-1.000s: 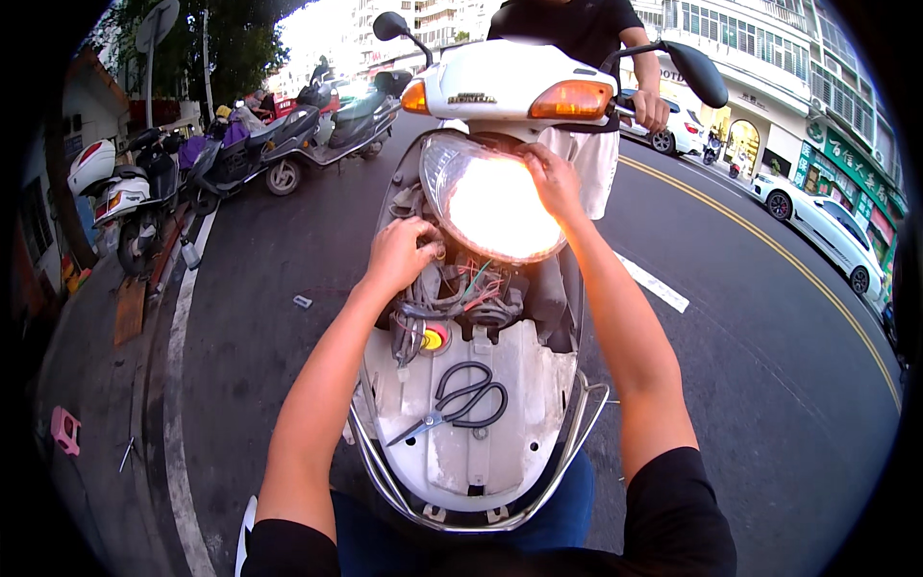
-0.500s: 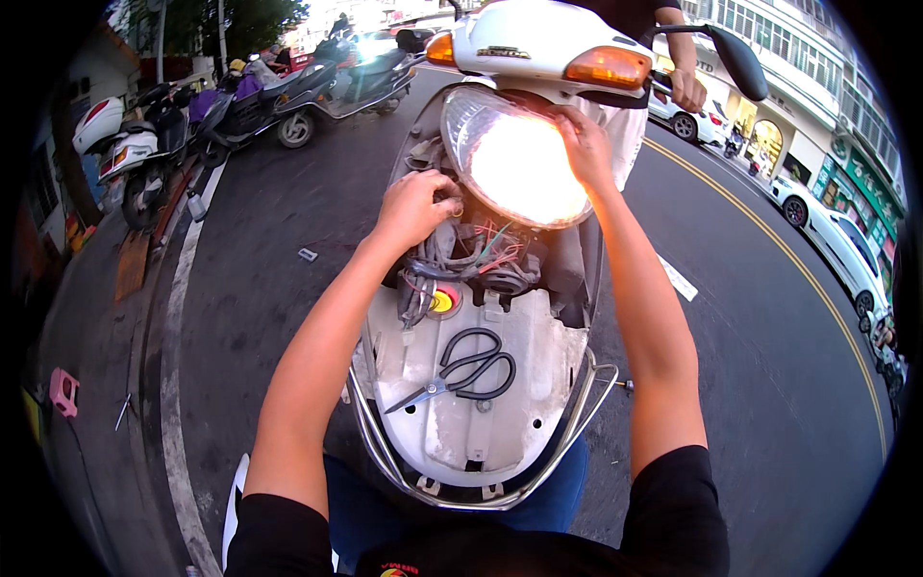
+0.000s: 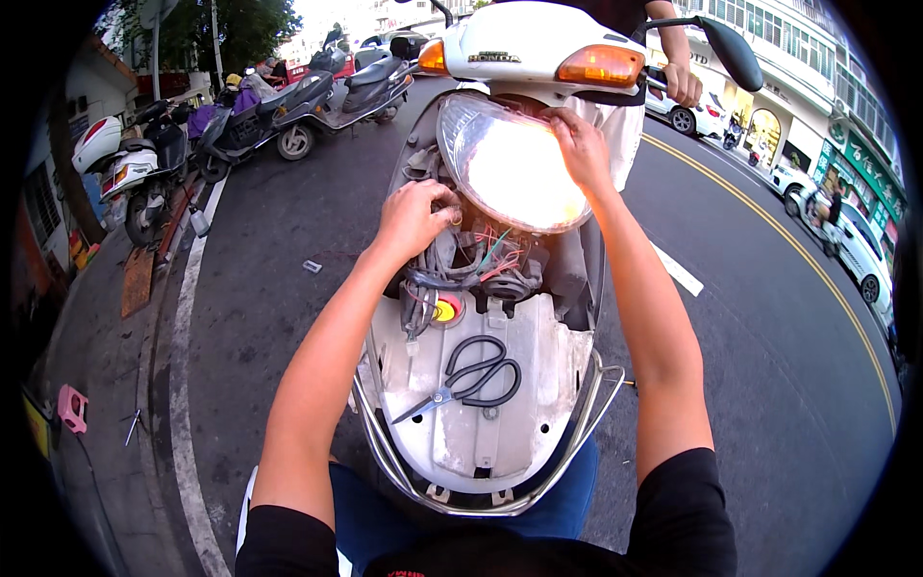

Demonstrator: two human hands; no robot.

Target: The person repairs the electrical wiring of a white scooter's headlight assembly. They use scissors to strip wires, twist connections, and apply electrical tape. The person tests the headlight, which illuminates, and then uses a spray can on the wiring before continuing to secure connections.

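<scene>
A lit headlamp glows white in the front of a scooter with a white handlebar cover. My right hand grips the lamp's upper right rim with fingers curled round it. My left hand is closed at the lamp's lower left, above tangled wires; what its fingertips hold is too small to make out. Below, black-handled scissors lie on the dirty white inner panel, beside a yellow-and-red round cap. A metal rail runs round the panel's lower edge.
A co-worker's hand is at the right handlebar. Parked scooters line the left, near a wooden board and pink object. White cars and a rider are on the road at right.
The whole scene has shifted upward in the view since a second ago. Both my hands stay at the headlamp with little movement. A rider has appeared on the road at right.
</scene>
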